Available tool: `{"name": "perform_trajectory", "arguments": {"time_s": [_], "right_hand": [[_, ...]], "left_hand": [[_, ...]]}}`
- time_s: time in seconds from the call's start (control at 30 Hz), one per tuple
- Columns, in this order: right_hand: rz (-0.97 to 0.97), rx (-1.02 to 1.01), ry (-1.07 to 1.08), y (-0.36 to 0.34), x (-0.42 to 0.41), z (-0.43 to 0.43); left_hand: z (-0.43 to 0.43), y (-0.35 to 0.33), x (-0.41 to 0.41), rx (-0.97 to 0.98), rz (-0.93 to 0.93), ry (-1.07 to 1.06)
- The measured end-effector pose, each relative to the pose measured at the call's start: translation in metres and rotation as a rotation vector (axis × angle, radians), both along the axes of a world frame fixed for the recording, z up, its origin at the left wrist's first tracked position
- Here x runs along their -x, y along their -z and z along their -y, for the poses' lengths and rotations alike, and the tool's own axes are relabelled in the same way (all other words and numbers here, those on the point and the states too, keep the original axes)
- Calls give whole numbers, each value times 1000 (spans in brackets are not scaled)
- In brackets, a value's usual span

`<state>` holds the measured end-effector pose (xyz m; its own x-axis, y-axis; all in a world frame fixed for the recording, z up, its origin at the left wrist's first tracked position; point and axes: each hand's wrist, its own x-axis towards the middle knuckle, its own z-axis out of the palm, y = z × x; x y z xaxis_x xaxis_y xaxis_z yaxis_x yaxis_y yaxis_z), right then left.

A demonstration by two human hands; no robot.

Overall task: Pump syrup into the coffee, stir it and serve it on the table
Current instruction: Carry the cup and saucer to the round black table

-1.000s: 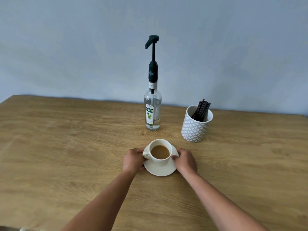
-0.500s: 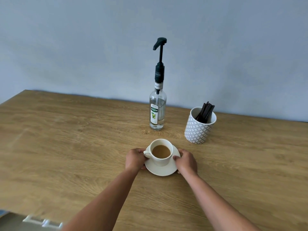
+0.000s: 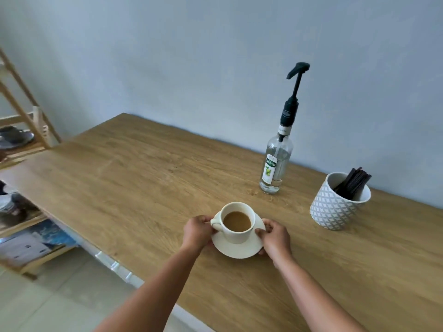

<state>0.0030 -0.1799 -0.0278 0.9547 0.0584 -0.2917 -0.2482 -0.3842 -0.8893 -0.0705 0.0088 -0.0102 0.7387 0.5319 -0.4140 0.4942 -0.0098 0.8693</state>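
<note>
My view has swung left since a moment ago, bringing the wooden table's (image 3: 143, 178) left end and a shelf (image 3: 21, 130) into sight. My left hand (image 3: 196, 232) and right hand (image 3: 275, 238) still clasp the saucer (image 3: 237, 250) rims, cup of coffee (image 3: 237, 221) on it. The syrup bottle (image 3: 275, 164) and stirrer pot (image 3: 335, 207) stand untouched behind, so I judge this is carrying.

White cup (image 3: 236, 232) and saucer (image 3: 237, 249) between the hands, light brown coffee (image 3: 237, 221) in it. Counter (image 3: 143, 183) is warm oak-grain wood. Past the hands, a clear bottle (image 3: 275, 166) with a black pump (image 3: 296, 85) and white-green label, plus a grey-white diamond-pattern pot (image 3: 333, 209) of dark brown sticks (image 3: 354, 182).
</note>
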Motion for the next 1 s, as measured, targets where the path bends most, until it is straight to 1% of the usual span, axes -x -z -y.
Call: {"name": "perform_trajectory", "arguments": {"time_s": [0.27, 0.43, 0.6, 0.73, 1.0], "right_hand": [[39, -80, -252, -12, 24, -68], [43, -140, -402, -20, 56, -123], [40, -161, -547, -30, 106, -179], [77, -164, -674, -38, 154, -231], [70, -207, -827, -46, 271, -323]], "left_hand": [[-49, -8, 66, 109, 37, -272], [-88, -21, 120, 115, 98, -396], [-132, -26, 189, 119, 133, -491], [-172, -29, 252, 125, 167, -585], [-240, -37, 387, 133, 222, -692]]}}
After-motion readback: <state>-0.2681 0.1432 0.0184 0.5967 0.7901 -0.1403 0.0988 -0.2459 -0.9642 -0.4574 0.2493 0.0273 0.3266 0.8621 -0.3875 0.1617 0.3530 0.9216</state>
